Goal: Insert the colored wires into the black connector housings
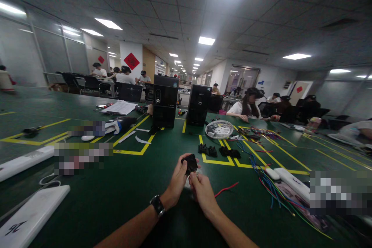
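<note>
My left hand (175, 180) is closed around a small black block-like part (190, 164), held above the green table (124, 201). My right hand (201, 191) is pinched just below that part, fingertips close to it. What those fingers grip is hidden. A red wire (228, 188) emerges from behind my right hand, but I cannot tell whether it is held or lies on the table. Beyond my hands sit two groups of black connector-like parts, one on the left (207, 150) and one on the right (229, 152).
A white basket (219, 129) with parts stands behind the connector-like parts. Two black computer towers, left (165, 102) and right (199, 105), rise at the back. Loose blue wires (255, 162) run at right, near a white power bank (292, 184). A co-worker (250, 106) sits across the table.
</note>
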### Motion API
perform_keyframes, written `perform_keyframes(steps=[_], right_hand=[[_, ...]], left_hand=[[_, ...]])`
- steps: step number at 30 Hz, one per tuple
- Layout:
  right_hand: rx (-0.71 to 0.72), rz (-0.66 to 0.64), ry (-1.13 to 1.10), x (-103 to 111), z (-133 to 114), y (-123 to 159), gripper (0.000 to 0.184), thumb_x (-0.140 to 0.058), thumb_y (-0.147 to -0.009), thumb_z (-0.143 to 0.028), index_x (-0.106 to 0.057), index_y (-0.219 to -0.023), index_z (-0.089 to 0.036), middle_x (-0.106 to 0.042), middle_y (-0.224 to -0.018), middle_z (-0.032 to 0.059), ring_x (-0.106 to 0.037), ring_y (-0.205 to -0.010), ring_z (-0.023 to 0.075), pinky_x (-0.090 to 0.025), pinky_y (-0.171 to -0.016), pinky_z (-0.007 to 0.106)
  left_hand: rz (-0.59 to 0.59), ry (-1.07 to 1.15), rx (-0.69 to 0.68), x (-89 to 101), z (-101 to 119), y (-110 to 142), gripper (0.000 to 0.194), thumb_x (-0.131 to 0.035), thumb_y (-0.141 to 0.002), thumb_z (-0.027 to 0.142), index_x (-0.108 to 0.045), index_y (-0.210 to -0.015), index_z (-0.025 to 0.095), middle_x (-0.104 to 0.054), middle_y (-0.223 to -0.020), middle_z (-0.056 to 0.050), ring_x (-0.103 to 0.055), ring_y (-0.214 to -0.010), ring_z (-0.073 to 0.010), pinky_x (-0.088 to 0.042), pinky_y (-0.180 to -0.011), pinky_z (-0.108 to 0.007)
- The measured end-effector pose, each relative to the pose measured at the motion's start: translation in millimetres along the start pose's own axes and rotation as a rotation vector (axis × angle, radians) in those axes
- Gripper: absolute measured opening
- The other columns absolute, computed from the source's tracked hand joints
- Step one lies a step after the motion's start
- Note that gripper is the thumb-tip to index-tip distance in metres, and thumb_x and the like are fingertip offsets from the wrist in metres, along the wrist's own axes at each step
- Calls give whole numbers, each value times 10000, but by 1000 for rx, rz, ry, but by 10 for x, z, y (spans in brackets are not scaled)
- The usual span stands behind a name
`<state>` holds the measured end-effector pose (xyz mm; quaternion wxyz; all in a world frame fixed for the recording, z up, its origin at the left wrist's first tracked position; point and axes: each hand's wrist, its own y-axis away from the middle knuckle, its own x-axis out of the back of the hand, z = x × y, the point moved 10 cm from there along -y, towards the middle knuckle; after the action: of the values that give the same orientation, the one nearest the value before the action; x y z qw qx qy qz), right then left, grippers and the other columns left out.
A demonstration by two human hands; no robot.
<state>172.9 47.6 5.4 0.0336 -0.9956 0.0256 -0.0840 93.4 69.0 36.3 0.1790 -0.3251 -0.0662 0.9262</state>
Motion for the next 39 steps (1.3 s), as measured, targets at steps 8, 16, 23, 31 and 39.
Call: perform_keyframes(steps=[8, 16, 23, 31, 39], right_hand=[[-39, -1, 51, -6, 60, -7, 414, -421, -848, -529, -454, -626, -182, -361, -457, -68, -293, -374, 63, -214, -418, 218], [-67, -11, -12, -27, 132, -26, 400, -404, -859, -512, -441, -635, -182, -364, -448, -72, -285, -360, 53, -196, -399, 212], [-55, -185, -192, -135, 67, -63, 418, -463, -821, -577, -476, -701, -176, -353, -461, -94, -263, -336, 46, -219, -338, 181], [-124, -393, -156, -365, -47, 114, 357, -496, -837, -485, -582, -816, -138, -386, -520, -85, -261, -345, 31, -214, -336, 167], [-79, -269, -42, -260, -239, 136, 294, -422, -868, -364, -540, -687, -164, -350, -402, -95, -257, -308, 51, -199, -344, 189]], left_hand=[[8, -167, -10, 8, 38, 46, 377, -447, -890, 433, -458, -1193, 209, -564, -1189, -123, -578, -1036, -235, -462, -864, -368], [42, -221, -5, -23, 52, 69, 390, -433, -894, 439, -450, -1209, 210, -558, -1216, -127, -577, -1040, -229, -453, -874, -362], [29, -121, 46, 24, 39, -25, 434, -494, -866, 436, -458, -1231, 205, -594, -1126, -128, -602, -989, -235, -476, -813, -344], [40, -33, -16, 116, 281, -154, 328, -501, -845, 447, -599, -907, 140, -559, -714, -14, -590, -579, -137, -434, -554, -250], [102, 39, 32, 142, 57, -212, 205, -529, -774, 342, -556, -714, 148, -534, -601, 9, -560, -501, -135, -427, -563, -274]])
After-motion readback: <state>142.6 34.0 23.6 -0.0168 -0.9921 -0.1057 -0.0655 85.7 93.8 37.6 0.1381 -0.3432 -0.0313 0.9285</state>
